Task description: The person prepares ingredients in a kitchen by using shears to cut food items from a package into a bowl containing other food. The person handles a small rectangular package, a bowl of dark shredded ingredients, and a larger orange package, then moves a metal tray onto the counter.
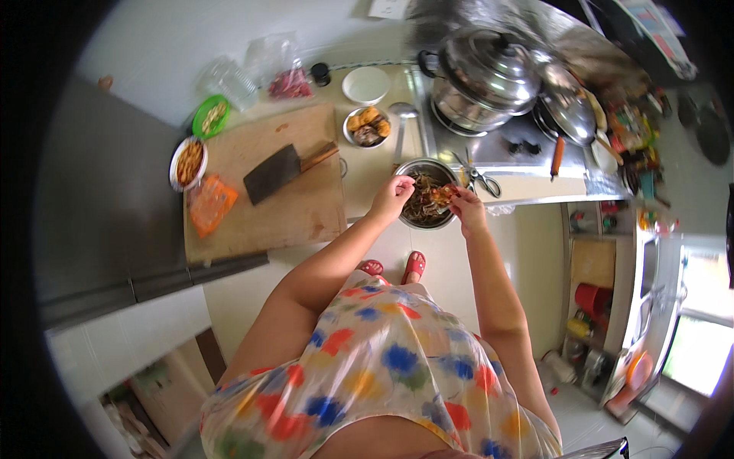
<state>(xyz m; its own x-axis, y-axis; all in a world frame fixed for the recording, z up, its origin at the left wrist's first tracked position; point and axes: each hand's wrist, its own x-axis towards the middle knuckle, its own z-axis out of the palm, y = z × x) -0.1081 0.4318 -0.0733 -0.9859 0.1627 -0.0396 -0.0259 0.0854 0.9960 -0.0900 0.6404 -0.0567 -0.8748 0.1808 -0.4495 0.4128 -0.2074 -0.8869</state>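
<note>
A steel bowl at the counter's edge holds dark, thin strips of food. My right hand grips a small clear plastic packet with reddish-orange contents over the bowl's right side. At the left rim is my left hand, its fingers curled with thumb and fingertips close together; whether it holds something small cannot be seen. Kitchen scissors lie just right of the bowl, and a steel ladle lies behind it.
On the left, a wooden cutting board bears a cleaver and an orange packet. Behind stand a bowl of browned food pieces, a white bowl and a green bowl. A large steamer pot occupies the stove.
</note>
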